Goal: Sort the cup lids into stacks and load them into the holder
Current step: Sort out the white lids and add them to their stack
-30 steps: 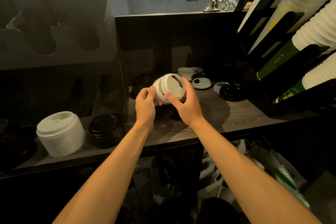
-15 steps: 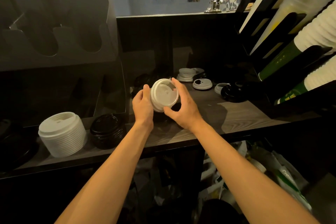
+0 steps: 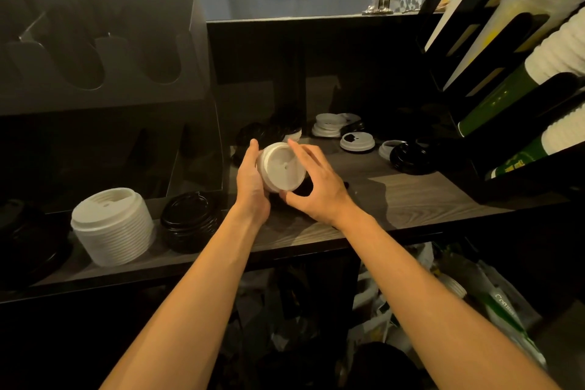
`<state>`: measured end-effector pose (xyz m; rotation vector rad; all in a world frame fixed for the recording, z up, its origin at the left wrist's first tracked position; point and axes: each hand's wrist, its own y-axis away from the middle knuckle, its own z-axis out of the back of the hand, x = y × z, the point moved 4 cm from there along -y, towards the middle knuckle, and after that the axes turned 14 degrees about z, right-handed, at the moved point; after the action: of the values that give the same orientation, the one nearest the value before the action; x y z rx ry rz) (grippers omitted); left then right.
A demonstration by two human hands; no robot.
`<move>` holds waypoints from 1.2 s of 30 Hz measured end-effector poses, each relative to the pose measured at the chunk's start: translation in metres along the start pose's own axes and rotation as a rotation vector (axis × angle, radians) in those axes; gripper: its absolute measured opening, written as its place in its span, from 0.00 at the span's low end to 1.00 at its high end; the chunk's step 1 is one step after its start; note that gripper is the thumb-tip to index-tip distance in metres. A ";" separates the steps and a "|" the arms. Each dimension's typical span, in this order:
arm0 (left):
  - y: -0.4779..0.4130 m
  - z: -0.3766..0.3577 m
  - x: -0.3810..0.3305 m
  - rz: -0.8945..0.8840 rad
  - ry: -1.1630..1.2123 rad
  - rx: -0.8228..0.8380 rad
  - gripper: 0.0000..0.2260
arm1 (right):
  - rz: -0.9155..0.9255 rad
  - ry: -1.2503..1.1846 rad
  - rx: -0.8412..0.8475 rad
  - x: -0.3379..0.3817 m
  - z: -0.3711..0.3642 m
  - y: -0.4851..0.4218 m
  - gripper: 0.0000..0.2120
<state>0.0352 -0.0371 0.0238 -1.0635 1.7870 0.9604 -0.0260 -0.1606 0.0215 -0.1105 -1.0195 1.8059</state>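
Both hands have sunk a little toward the counter (image 3: 411, 199) since a second ago, and the short stack of white lids (image 3: 280, 168) between them has turned, so its flat top now faces up and to the right. The left hand (image 3: 251, 182) cups the stack's back. The right hand (image 3: 318, 191) pinches its rim between thumb and forefinger. The stack sits just above the counter, well apart from the tall white stack (image 3: 112, 228) and the black stack (image 3: 188, 220) to the left. I judge it squared up and ready to join the white one; loose lids (image 3: 357, 142) remain behind, and the holder (image 3: 95, 51) looks unfilled.
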 end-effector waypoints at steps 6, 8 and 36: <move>0.000 -0.001 0.002 -0.002 -0.010 0.021 0.17 | -0.024 0.028 -0.050 0.001 0.003 -0.001 0.50; 0.001 -0.002 0.002 0.001 -0.018 0.066 0.18 | -0.028 0.040 -0.095 0.002 0.005 -0.001 0.49; 0.004 -0.008 -0.002 0.035 -0.029 0.304 0.20 | -0.108 -0.090 -0.157 -0.006 0.009 0.001 0.46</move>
<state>0.0296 -0.0425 0.0291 -0.8245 1.8618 0.6919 -0.0281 -0.1702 0.0244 -0.0697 -1.2082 1.6439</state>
